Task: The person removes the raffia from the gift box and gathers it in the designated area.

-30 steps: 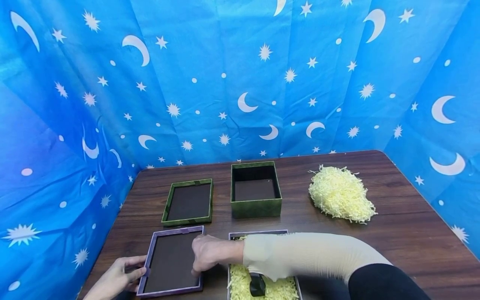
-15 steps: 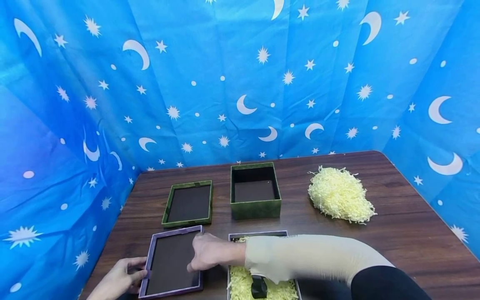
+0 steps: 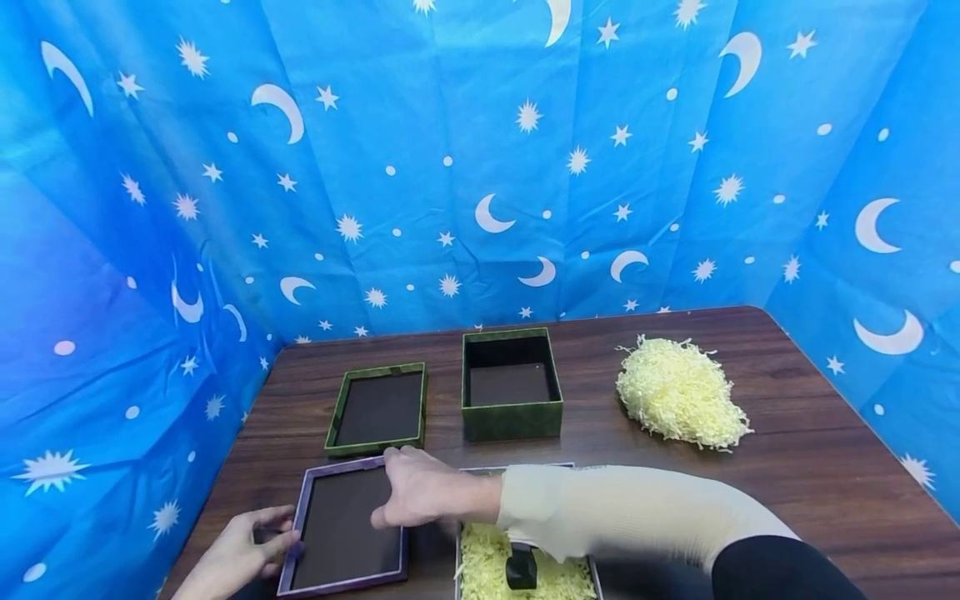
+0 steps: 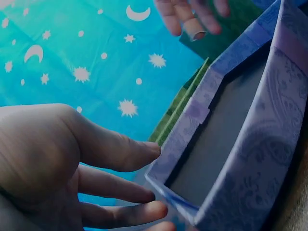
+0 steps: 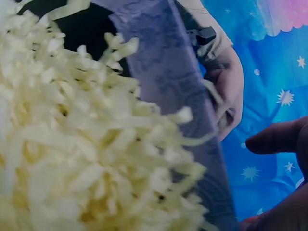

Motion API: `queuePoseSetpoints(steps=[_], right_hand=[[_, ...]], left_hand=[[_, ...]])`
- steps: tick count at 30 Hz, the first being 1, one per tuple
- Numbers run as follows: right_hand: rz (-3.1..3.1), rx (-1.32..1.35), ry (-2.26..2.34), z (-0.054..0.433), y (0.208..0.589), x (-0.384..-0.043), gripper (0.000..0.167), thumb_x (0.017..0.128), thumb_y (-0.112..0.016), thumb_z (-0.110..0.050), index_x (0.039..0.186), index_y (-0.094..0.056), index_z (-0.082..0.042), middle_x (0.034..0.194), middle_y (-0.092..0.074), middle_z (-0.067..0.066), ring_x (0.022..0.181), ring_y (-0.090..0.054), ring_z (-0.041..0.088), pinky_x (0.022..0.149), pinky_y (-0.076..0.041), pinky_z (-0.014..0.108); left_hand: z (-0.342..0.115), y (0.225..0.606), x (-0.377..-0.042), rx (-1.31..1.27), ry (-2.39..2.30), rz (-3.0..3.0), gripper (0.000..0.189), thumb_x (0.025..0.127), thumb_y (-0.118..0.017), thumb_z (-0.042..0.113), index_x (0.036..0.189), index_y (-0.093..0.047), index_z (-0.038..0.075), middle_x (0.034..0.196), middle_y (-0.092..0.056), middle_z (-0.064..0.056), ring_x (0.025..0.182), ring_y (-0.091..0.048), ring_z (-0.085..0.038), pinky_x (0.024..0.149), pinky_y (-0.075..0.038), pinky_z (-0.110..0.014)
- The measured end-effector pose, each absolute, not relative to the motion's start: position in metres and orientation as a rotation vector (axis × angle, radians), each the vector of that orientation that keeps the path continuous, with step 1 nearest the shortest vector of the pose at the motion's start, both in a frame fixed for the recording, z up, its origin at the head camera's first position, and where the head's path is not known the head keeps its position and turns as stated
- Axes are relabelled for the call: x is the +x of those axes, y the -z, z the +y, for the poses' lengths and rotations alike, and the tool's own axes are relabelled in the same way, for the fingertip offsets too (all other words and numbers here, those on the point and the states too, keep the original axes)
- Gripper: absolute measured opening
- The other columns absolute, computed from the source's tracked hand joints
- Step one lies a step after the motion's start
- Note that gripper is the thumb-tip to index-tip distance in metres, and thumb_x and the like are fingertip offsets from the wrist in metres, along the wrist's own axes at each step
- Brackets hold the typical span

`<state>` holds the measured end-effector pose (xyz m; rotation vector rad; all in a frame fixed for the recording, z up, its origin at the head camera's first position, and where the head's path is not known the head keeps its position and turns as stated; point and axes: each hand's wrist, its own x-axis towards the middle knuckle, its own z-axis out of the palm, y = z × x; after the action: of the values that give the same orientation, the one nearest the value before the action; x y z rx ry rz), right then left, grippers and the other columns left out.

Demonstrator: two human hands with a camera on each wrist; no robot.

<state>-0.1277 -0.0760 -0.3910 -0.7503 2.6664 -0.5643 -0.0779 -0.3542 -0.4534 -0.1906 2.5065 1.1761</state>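
Note:
A shallow purple box lid point(image 3: 345, 525) with a dark inside lies at the front left of the table. My left hand point(image 3: 232, 554) is at its left side, fingertips right at the rim; in the left wrist view the thumb and fingers are mostly straight. Over the lid's right side reaches my right hand point(image 3: 420, 492), its thumb pointing across the lid. The left wrist view shows its fingers point(image 4: 187, 19) loosely extended beyond the lid. Beneath the right forearm stands a purple box point(image 5: 163, 62) filled with pale yellow shredded paper point(image 3: 483, 567); the forearm hides part of it.
Behind the purple lid lies a green lid point(image 3: 378, 408). A deep green box point(image 3: 512, 421) stands open at the back middle. To its right is a loose heap of yellow shredded paper point(image 3: 678, 392). Blue cloth point(image 3: 420, 208) with moons and stars surrounds the wooden table point(image 3: 795, 450).
My right hand has shifted slightly up and back along the lid's right side, its thumb rising toward the far corner. The left hand stays at the left rim, and the lid has barely moved.

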Motion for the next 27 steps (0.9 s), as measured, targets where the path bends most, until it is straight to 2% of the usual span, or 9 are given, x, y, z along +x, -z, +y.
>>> queuePoseSetpoints(steps=[3, 6, 10, 15, 19, 23, 27], right_hand=[[2.633, -0.761, 0.628, -0.072, 0.386, -0.130, 0.068, 0.074, -0.079, -0.041, 0.129, -0.055, -0.009, 0.120, -0.063, 0.004, 0.116, -0.057, 0.014, 0.095, -0.049, 0.022], [2.585, -0.787, 0.688, -0.066, 0.382, -0.133, 0.076, 0.077, -0.078, -0.041, 0.141, -0.047, -0.011, 0.132, -0.058, 0.003, 0.125, -0.053, 0.014, 0.098, -0.048, 0.023], [2.554, -0.828, 0.779, -0.056, 0.377, -0.137, 0.072, 0.080, -0.077, -0.038, 0.141, -0.047, -0.013, 0.126, -0.060, -0.001, 0.118, -0.056, 0.012, 0.093, -0.050, 0.023], [2.552, -0.885, 0.883, -0.040, 0.373, -0.142, 0.064, 0.079, -0.077, -0.036, 0.135, -0.053, -0.015, 0.120, -0.064, -0.004, 0.108, -0.060, 0.009, 0.089, -0.049, 0.021], [2.518, -0.914, 0.967, -0.025, 0.369, -0.145, 0.063, 0.080, -0.078, -0.035, 0.134, -0.054, -0.013, 0.120, -0.063, -0.003, 0.108, -0.060, 0.009, 0.089, -0.050, 0.020], [2.483, -0.928, 1.041, -0.011, 0.368, -0.147, 0.065, 0.080, -0.077, -0.033, 0.135, -0.052, -0.010, 0.122, -0.062, 0.000, 0.111, -0.060, 0.012, 0.091, -0.050, 0.021], [2.466, -0.932, 1.081, 0.002, 0.366, -0.147, 0.066, 0.081, -0.076, -0.032, 0.138, -0.050, -0.010, 0.126, -0.060, 0.002, 0.114, -0.060, 0.017, 0.092, -0.051, 0.023]], left_hand=[[-0.345, 0.446, -0.079, -0.227, -1.006, 2.657, 0.060, 0.089, -0.071, 0.025, 0.131, -0.051, -0.013, 0.103, -0.070, -0.015, 0.083, -0.068, -0.021, 0.068, -0.059, -0.039], [-0.339, 0.437, -0.080, -0.217, -0.853, 2.781, 0.063, 0.088, -0.072, 0.034, 0.132, -0.054, -0.007, 0.114, -0.065, -0.023, 0.093, -0.068, -0.031, 0.076, -0.058, -0.045], [-0.330, 0.426, -0.078, -0.159, -0.782, 2.871, 0.065, 0.088, -0.070, 0.041, 0.135, -0.054, -0.001, 0.129, -0.056, -0.027, 0.113, -0.059, -0.044, 0.086, -0.053, -0.054], [-0.315, 0.418, -0.080, -0.091, -0.799, 2.882, 0.074, 0.086, -0.069, 0.051, 0.140, -0.050, 0.004, 0.135, -0.054, -0.022, 0.124, -0.051, -0.045, 0.092, -0.048, -0.062], [-0.305, 0.415, -0.083, -0.034, -0.876, 2.877, 0.083, 0.082, -0.067, 0.061, 0.144, -0.047, 0.009, 0.141, -0.049, -0.019, 0.128, -0.047, -0.044, 0.096, -0.048, -0.060], [-0.296, 0.412, -0.083, 0.088, -0.989, 2.912, 0.076, 0.084, -0.069, 0.055, 0.142, -0.049, 0.010, 0.142, -0.049, -0.017, 0.128, -0.049, -0.043, 0.096, -0.051, -0.055], [-0.288, 0.412, -0.083, 0.207, -1.040, 2.942, 0.069, 0.085, -0.071, 0.048, 0.141, -0.050, 0.014, 0.143, -0.050, -0.013, 0.129, -0.049, -0.041, 0.096, -0.047, -0.062]])
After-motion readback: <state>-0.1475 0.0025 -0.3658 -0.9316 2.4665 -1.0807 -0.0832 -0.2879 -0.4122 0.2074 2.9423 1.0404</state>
